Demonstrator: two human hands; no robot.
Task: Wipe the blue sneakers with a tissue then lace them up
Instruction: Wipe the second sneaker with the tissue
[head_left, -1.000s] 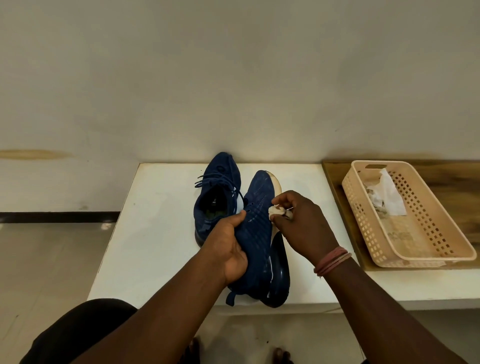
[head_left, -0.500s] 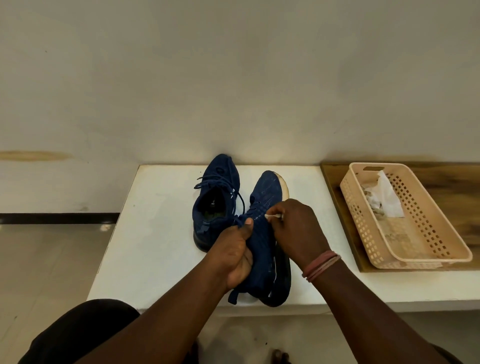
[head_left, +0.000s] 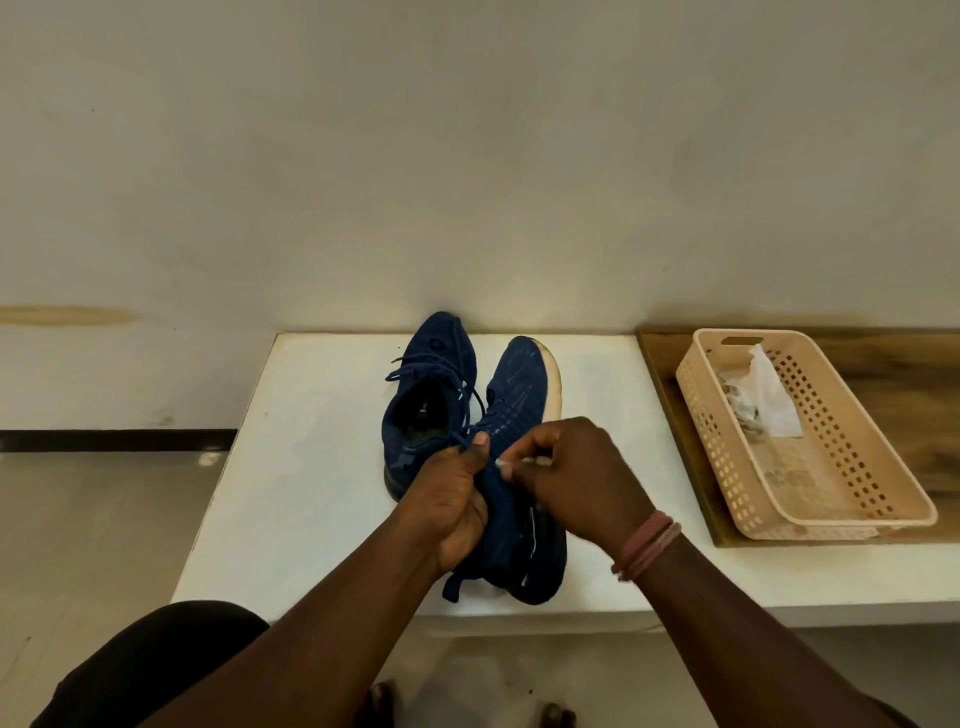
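Note:
Two blue sneakers lie on the white table (head_left: 311, 467). The left sneaker (head_left: 431, 395) stands upright, its laces loose. The right sneaker (head_left: 519, 395) is tipped on its side, pale sole facing right. My left hand (head_left: 454, 499) grips this shoe around its collar, thumb up on the knit. My right hand (head_left: 576, 473) holds a small wad of white tissue (head_left: 524, 461) pressed against the shoe's upper side near the laces; most of the tissue is hidden in my fingers.
A beige perforated plastic basket (head_left: 857, 483) with crumpled used tissues (head_left: 763, 400) sits on a wooden board (head_left: 670, 374) at the right. The wall runs right behind the table. Floor lies to the left; my knee shows at bottom left.
My right hand with the tissue has slid from the sole's edge leftward and toward me onto the knit upper. My left hand has turned the shoe slightly and kept its grip.

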